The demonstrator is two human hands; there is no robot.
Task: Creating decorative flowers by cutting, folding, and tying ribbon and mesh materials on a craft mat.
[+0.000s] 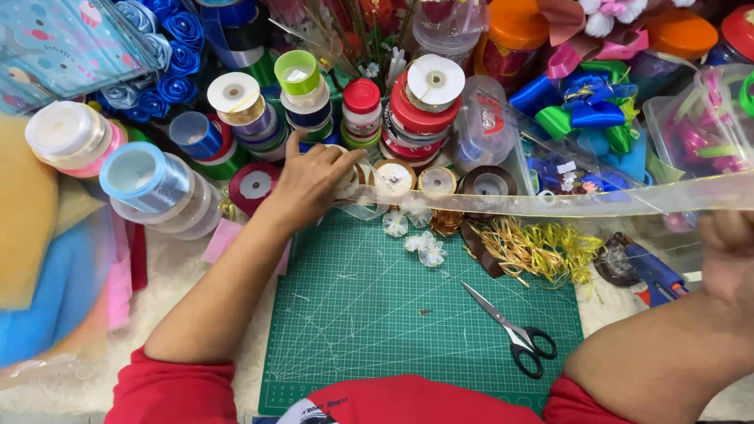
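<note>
- Sheer ribbon [550,202]: pale, see-through strip with a thin gold edge, stretched taut across the upper half of the view, well above the green cutting mat [377,314]
- Long axis nearly level, running from 9 o'clock to 3 o'clock, rising a touch toward the 3 o'clock end
- Left hand [314,182] at the 9 o'clock end, palm down, fingers [345,161] closed together over the strip, pressing it at the row of small spools [393,179] along the mat's far edge
- Right hand [726,251] at the 3 o'clock end, mostly cut off by the frame edge; ribbon passing just above it toward the frame edge; cannot tell whether its fingers are pinched on the strip or apart
- Free span lying between the two hands, directly at 3 o'clock from the left fingers; left hand plainly nearer the spool end
- Scissors [514,330] with black handles lying on the mat at 6 o'clock from the strip's middle, blades pointing to 10 o'clock, well apart from both hands, somewhat nearer the right forearm
- Small white ribbon bows [424,250] on the mat just below the strip, near the left hand
- Tangle of gold raffia [542,250] under the strip at mid-span
- Blue glue gun [656,275] on the desk at 9 o'clock from the right hand
- Stacked ribbon rolls [416,110] at 12 o'clock, behind the left hand
</note>
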